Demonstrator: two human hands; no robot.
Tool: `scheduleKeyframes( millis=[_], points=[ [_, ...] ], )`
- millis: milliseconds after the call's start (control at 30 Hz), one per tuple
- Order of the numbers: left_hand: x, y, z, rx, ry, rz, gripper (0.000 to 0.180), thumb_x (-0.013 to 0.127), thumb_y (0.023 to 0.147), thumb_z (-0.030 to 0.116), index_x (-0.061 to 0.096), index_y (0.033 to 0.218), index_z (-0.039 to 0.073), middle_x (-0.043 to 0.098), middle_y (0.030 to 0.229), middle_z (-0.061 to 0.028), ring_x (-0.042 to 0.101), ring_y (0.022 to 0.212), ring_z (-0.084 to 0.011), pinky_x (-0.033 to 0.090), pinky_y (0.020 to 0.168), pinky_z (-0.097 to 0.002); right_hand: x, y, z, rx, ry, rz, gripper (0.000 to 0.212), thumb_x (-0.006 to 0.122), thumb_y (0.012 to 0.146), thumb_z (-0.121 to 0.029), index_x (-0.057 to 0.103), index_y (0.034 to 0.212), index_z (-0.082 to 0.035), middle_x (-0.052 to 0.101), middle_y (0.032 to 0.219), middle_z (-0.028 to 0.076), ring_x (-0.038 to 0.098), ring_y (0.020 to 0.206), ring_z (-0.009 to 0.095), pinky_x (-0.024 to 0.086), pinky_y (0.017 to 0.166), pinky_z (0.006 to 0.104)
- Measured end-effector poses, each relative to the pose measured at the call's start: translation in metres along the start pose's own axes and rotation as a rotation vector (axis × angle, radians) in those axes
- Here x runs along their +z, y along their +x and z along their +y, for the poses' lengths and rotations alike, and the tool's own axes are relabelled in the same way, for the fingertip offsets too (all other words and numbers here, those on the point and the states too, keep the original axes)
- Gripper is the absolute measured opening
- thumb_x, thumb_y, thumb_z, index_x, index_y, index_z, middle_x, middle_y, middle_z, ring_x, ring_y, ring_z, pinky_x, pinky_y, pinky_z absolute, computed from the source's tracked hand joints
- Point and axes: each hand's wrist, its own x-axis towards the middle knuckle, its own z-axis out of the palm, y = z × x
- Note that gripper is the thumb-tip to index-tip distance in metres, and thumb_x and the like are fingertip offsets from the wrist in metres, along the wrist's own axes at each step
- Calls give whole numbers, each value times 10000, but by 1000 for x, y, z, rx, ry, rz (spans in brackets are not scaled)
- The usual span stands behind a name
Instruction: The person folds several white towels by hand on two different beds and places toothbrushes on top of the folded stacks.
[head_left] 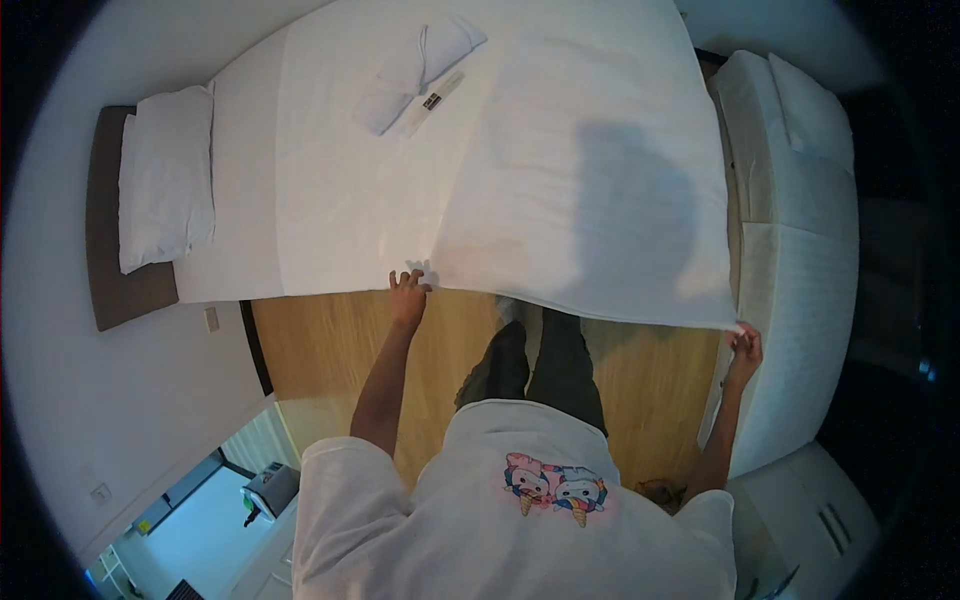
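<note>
A large white cloth (pixel 540 200) lies spread over the foot half of the bed (pixel 330 190), its near edge hanging slightly past the mattress side. At the near right corner of this cloth, my right hand (pixel 745 348) is closed, pinching the fabric. My left hand (pixel 408 295) is at the bed's near edge beside the cloth's near left corner, its fingers apart and casting a shadow on the bedding. Whether its thumb touches the cloth is hard to tell. Farther back on the bed lies a folded white fabric bundle (pixel 418 72) with a flat clear packet (pixel 435 102) against it.
White pillows (pixel 168 180) rest by the brown headboard (pixel 108 220) on the left. A second bed (pixel 795 290) stands close on the right with a pillow (pixel 812 112). I stand on wooden flooring (pixel 320 350). A pale cabinet (pixel 800 510) is at lower right.
</note>
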Motion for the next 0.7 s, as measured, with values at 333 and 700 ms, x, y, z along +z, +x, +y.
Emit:
scheduleKeyframes(
  millis=[333,700],
  points=[
    [21,288,7,-176,-333,234,343,583,730,179,491,1024,28,508,1009,-162,480,958,-324,391,775,-423,342,193,-49,-286,86,-331,288,496,807,13,503,1089,-44,491,1119,82,506,1007,183,449,807,277],
    [57,516,-25,-398,-934,-139,670,688,687,369,442,1160,-37,572,788,-46,515,741,-140,417,716,-263,374,135,16,-139,-41,-494,365,489,846,-186,434,1194,-88,379,1265,114,359,1183,260,320,968,375]
  ],
)
